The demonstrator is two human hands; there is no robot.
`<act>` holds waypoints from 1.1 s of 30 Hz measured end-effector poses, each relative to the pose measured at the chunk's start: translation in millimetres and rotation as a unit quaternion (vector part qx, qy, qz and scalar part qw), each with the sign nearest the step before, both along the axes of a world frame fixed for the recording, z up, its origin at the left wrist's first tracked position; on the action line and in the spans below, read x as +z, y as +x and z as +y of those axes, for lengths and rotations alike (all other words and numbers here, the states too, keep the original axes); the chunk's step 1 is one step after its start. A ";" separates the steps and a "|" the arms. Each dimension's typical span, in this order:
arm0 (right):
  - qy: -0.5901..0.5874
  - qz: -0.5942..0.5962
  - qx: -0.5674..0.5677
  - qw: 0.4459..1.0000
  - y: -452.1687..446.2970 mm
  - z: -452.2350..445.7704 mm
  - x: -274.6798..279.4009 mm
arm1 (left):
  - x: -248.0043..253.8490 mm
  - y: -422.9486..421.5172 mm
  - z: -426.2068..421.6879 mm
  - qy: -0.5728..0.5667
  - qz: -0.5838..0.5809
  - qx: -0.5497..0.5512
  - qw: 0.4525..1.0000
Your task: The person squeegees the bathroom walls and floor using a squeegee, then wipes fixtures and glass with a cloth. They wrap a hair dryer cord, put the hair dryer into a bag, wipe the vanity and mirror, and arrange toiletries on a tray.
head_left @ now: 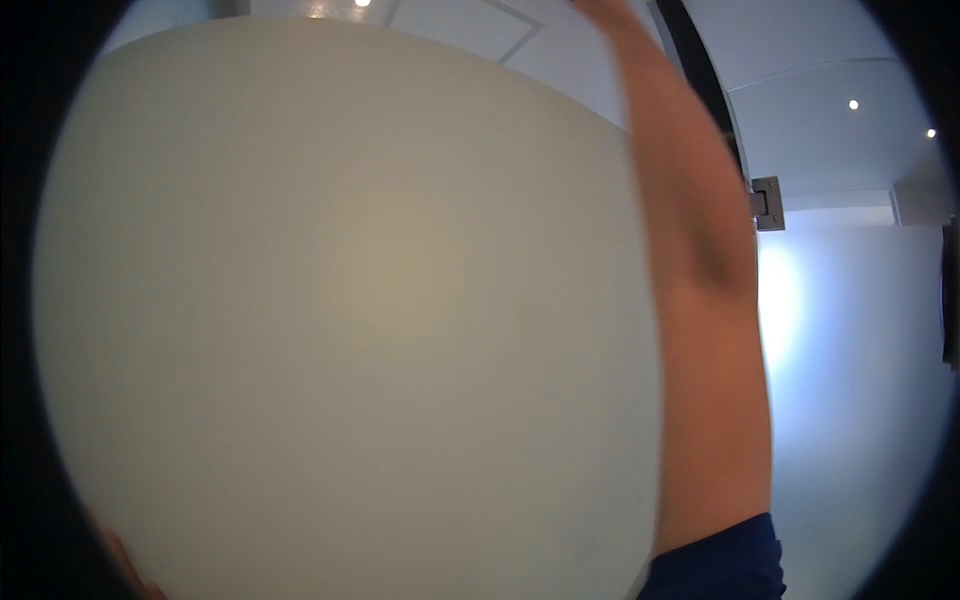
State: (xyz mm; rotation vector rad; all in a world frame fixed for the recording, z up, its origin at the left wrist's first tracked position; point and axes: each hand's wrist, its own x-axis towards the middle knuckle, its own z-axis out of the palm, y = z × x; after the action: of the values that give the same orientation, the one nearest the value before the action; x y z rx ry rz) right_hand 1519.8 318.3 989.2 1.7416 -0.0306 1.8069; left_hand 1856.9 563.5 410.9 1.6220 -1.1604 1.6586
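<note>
A large frosted glass panel (pixel 350 300) fills most of the view in front of me. My right arm is raised straight up along the panel's right side, a dark blue sleeve at its base. Only the wrist end of my right hand (pixel 596 10) shows at the top edge; its fingers are out of the frame. Low in the left corner, a sliver of my left hand (pixel 130 568) appears against the panel. Whether it touches the glass or grips anything I cannot make out.
A metal hinge (pixel 768 204) sits beside a dark vertical strip (pixel 705 80) right of my arm. Another frosted panel (pixel 850 400), lit brightly from behind, stands farther right. Overhead is a white ceiling (pixel 460 30) with small spotlights (pixel 853 104).
</note>
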 end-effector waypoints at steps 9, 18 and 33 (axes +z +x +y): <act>-0.223 -0.027 -0.127 0.966 -46.2 -41.0 -181.2 | -13.8 -16.5 5.6 0.046 0.093 0.126 0.987; -0.088 -0.127 -0.150 0.977 -64.9 -30.9 -199.4 | -50.8 172.1 152.2 -0.107 0.121 0.408 0.898; -0.181 -0.092 -0.045 0.978 461.0 262.1 -43.3 | -41.3 317.4 252.2 -0.067 0.136 0.328 0.932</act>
State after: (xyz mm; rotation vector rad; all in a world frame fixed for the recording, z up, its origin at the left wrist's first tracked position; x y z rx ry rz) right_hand 1980.8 580.4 945.9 1.2981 0.1341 1.7733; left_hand 2174.3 815.7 369.7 2.2085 -0.3628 1.7510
